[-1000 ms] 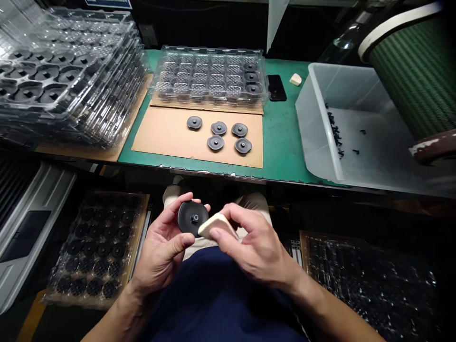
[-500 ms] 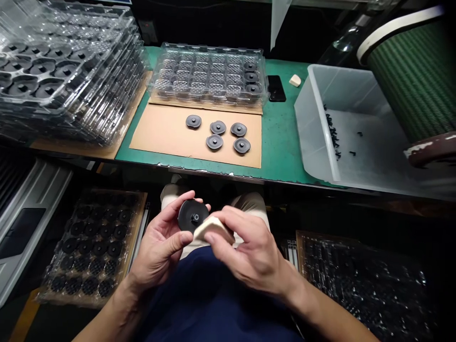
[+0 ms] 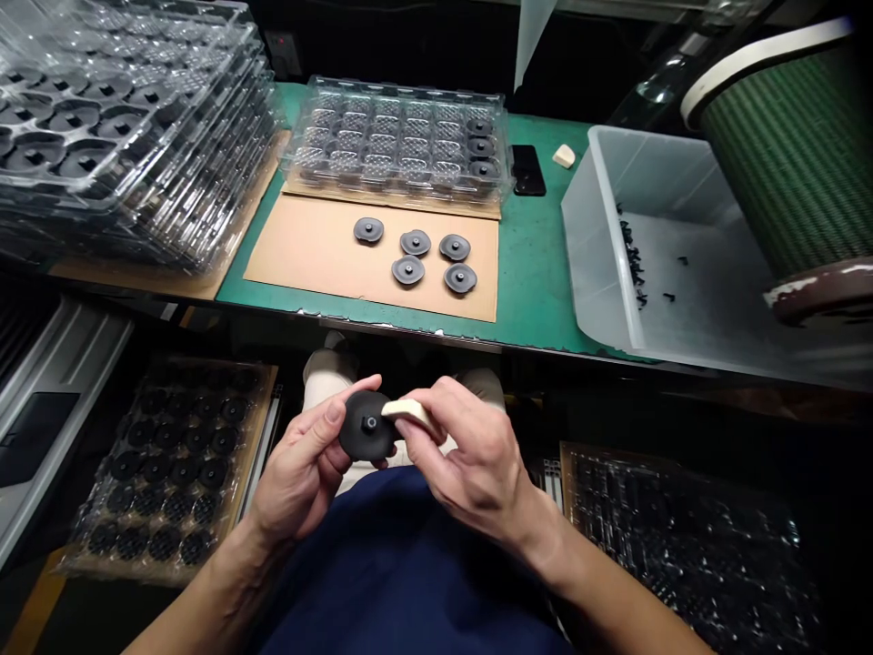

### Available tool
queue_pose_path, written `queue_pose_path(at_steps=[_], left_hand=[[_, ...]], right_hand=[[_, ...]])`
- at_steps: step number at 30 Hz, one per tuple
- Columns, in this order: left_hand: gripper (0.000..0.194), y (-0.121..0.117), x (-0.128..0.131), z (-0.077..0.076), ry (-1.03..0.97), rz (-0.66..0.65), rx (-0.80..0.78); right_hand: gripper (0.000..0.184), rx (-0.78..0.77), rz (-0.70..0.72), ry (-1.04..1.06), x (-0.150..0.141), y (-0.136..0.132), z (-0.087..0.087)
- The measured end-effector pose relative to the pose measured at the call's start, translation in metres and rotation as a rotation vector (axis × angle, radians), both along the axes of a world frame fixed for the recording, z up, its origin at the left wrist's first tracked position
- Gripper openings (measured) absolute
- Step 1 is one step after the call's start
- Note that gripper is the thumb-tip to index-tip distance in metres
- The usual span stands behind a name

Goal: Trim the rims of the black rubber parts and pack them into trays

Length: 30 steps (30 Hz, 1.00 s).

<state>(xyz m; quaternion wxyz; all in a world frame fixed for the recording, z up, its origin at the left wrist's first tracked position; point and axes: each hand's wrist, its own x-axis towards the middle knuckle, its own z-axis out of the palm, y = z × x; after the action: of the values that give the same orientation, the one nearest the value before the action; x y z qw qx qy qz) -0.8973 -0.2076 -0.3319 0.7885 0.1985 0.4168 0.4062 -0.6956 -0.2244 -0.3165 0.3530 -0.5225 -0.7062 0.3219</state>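
Black disc [image 3: 362, 438], partly hidden, is pinched by left hand [image 3: 295, 468], half-covered pale block [image 3: 413, 412] by right hand [image 3: 476, 459].

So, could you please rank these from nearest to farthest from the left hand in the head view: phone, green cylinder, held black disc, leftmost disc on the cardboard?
1. Held black disc, in the left hand.
2. Leftmost disc on the cardboard, ahead of the hands.
3. Phone, right of the clear tray.
4. Green cylinder, at the far right.
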Motion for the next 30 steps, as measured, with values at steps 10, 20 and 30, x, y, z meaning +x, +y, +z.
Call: queue_pose_path(at_steps=[10, 20, 30], left_hand=[[0.037, 0.0005, -0.0007, 0.0017, 0.032, -0.025, -0.031], [0.036, -0.0007, -0.0034, -0.0031, 0.007, -0.022, -0.051], [0.034, 0.0005, 0.0022, 0.0022, 0.027, 0.067, 0.015]], right_hand=[[0.014, -0.114, 0.046, -0.033, 0.0023, -0.0013, 0.0037], [0.022, -0.149, 0.064, -0.051, 0.0027, -0.0032, 0.0036], [0.021, -0.118, 0.006, -0.086, 0.0006, -0.0001, 0.008]])
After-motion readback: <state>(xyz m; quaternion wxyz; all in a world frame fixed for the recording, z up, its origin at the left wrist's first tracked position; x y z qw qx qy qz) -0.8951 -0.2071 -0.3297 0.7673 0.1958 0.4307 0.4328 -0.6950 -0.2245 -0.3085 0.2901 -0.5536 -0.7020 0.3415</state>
